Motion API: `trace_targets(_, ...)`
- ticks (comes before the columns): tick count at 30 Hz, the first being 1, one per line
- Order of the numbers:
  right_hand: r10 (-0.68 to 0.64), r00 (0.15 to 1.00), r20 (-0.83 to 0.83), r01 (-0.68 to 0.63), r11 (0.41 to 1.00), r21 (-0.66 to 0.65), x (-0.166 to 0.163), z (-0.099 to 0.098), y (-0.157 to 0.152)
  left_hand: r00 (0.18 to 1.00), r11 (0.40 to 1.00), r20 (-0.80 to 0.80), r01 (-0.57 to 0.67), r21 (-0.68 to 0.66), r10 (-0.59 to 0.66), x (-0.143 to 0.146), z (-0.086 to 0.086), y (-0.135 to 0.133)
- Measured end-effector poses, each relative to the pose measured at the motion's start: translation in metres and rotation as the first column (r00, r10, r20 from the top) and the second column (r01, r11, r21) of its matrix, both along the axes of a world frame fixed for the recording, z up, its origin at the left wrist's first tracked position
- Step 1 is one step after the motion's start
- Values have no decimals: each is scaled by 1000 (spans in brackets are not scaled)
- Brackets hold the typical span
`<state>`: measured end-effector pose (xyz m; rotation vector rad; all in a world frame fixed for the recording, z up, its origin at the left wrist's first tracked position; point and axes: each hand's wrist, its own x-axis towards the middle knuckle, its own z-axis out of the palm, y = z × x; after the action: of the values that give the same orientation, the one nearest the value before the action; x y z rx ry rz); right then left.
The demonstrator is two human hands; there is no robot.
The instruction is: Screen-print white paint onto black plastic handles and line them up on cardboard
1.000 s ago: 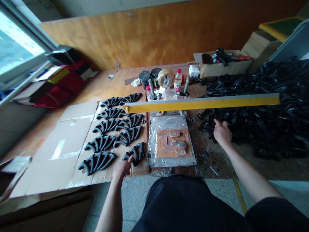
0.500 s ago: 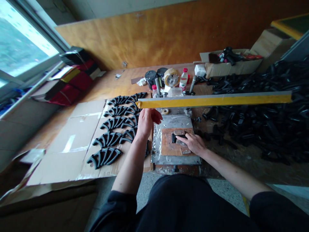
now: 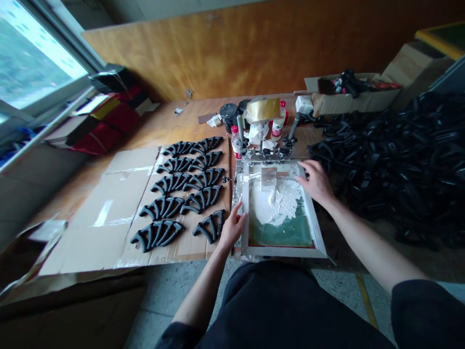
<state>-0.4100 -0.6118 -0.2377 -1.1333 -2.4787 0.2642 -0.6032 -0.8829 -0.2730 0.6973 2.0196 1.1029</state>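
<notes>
A framed printing screen (image 3: pixel 319 245) lies flat on the bench in front of me, with white ink spread over its green mesh (image 3: pixel 279 230). My left hand (image 3: pixel 232 227) grips the frame's left edge. My right hand (image 3: pixel 317 182) rests on the frame's upper right corner, fingers spread over it. A squeegee (image 3: pixel 269 178) lies in the ink near the top of the screen. To the left, several black curved plastic parts (image 3: pixel 183 186) lie in rows on flattened cardboard (image 3: pixel 109 213).
A large heap of black plastic parts (image 3: pixel 392 155) fills the right side of the bench. Behind the screen stand a tape roll (image 3: pixel 263 109), bottles and tins (image 3: pixel 229 114). A cardboard box (image 3: pixel 348 99) sits at the back right. A window is at left.
The screen frame, raised edge-on before, has come down flat over the metal plate. My left hand moved to the frame's left edge and my right hand from the plate to the frame's upper right corner.
</notes>
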Motion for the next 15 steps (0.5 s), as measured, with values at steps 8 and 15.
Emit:
trace_targets(8, 476, 865, 156, -449, 875, -183, -55, 0, -72, 1000, 997, 3, -5, -73, 5, -4, -17, 4)
trace_targets(15, 781, 620, 77, -743, 616, -263, -11, 3, -82, 1000, 997, -4, -22, -73, 22, -2, -19, 3)
